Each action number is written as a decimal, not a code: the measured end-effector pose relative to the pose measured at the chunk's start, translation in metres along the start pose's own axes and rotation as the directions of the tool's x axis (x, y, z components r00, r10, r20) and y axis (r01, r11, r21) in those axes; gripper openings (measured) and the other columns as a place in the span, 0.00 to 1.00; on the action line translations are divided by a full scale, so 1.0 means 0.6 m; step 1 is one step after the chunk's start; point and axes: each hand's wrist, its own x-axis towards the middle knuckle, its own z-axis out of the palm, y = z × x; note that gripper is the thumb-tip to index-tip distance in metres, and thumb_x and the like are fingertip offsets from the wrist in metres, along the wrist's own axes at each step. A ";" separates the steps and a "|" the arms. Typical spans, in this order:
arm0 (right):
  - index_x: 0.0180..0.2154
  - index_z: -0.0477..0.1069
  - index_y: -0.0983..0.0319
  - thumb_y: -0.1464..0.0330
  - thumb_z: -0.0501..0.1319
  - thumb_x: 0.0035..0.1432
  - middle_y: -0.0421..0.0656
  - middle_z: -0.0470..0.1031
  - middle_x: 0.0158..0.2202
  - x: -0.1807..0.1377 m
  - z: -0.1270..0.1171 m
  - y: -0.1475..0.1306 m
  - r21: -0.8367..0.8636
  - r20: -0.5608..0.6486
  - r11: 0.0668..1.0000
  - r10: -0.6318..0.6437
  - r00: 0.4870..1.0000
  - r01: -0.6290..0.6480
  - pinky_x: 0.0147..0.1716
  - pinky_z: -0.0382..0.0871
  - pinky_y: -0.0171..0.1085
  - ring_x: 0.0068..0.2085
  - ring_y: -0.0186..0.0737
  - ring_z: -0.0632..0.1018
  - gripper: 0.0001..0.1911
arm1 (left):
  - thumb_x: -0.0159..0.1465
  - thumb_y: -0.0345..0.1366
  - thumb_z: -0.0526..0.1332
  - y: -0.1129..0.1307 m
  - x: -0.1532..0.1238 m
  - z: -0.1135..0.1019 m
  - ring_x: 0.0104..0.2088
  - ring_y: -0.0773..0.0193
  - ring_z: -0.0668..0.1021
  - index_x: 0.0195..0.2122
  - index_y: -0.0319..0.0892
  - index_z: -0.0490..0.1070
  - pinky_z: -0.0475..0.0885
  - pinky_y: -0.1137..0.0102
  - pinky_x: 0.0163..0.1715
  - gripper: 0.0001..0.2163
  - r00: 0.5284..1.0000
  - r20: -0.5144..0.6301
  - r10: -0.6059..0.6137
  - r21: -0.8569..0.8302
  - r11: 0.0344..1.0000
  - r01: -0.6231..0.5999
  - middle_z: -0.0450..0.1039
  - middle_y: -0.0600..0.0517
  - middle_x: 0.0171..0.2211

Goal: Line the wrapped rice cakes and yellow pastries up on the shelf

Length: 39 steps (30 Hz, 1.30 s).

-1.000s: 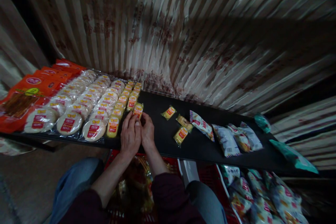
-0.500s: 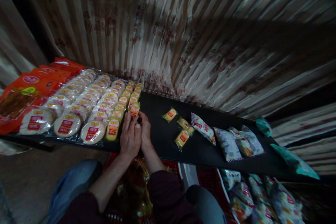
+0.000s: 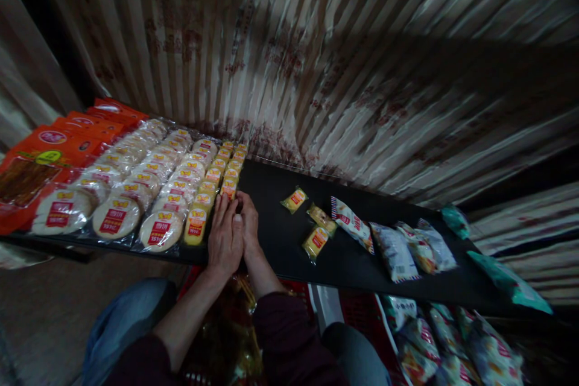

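Two narrow columns of small yellow snack packs run back along the black shelf. At the near end of the right column is a yellow-wrapped snack pack. My left hand lies with its fingers stretched forward, their tips against this pack's lower edge. Close beside it, my right hand has bent fingers, closed near the pack's right corner; its fingertips are partly hidden, and what they hold cannot be made out.
Round white rice crackers in clear wrappers stand in columns to the left, beside orange bags. Loose yellow packs and white snack bags lie rightward, with teal bags beyond. Below are red baskets; behind hangs a pleated curtain.
The snack pack at my fingertips sits slightly farther back and left, against the others in its column. My hands have barely shifted, and the view has moved a little.
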 end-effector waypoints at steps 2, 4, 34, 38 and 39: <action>0.43 0.70 0.60 0.72 0.55 0.53 0.42 0.75 0.40 0.001 0.001 0.001 -0.010 -0.002 1.000 0.005 1.000 -0.005 0.42 0.68 0.35 0.40 0.37 0.76 0.15 | 0.68 0.41 0.43 -0.001 0.001 0.000 0.65 0.57 0.53 0.58 0.37 0.61 0.52 0.53 0.63 0.22 1.000 -0.001 -0.004 -0.003 1.000 0.004 0.54 0.41 0.63; 0.43 0.70 0.60 0.73 0.54 0.53 0.43 0.75 0.41 0.001 0.001 0.002 -0.033 -0.007 0.999 -0.003 1.000 0.003 0.43 0.68 0.35 0.41 0.37 0.75 0.15 | 0.67 0.41 0.43 -0.002 0.002 0.000 0.65 0.56 0.54 0.58 0.36 0.61 0.52 0.53 0.62 0.23 1.000 0.004 -0.004 -0.003 1.000 0.004 0.55 0.41 0.63; 0.52 0.68 0.58 0.76 0.51 0.52 0.44 0.71 0.53 0.030 0.009 0.018 -0.018 0.008 0.994 -0.107 0.994 0.107 0.55 0.63 0.40 0.54 0.39 0.70 0.26 | 0.67 0.40 0.43 0.000 0.002 -0.001 0.65 0.57 0.54 0.58 0.40 0.62 0.51 0.53 0.63 0.22 1.000 -0.014 -0.016 0.002 1.000 0.016 0.57 0.44 0.62; 0.53 0.67 0.58 0.76 0.50 0.52 0.44 0.70 0.53 0.031 0.009 0.020 -0.002 0.020 0.995 -0.103 0.994 0.103 0.55 0.62 0.39 0.53 0.38 0.71 0.27 | 0.68 0.40 0.43 0.002 0.002 -0.001 0.65 0.56 0.53 0.58 0.38 0.61 0.51 0.53 0.63 0.22 1.000 -0.010 0.000 0.011 1.000 0.000 0.57 0.43 0.62; 0.54 0.66 0.58 0.77 0.50 0.52 0.44 0.70 0.53 0.031 0.010 0.021 -0.004 0.016 0.994 -0.106 0.994 0.106 0.55 0.62 0.39 0.53 0.37 0.71 0.27 | 0.68 0.40 0.43 0.002 0.002 -0.001 0.65 0.56 0.53 0.59 0.38 0.61 0.51 0.53 0.63 0.22 1.000 -0.008 0.001 0.013 1.000 -0.001 0.57 0.42 0.62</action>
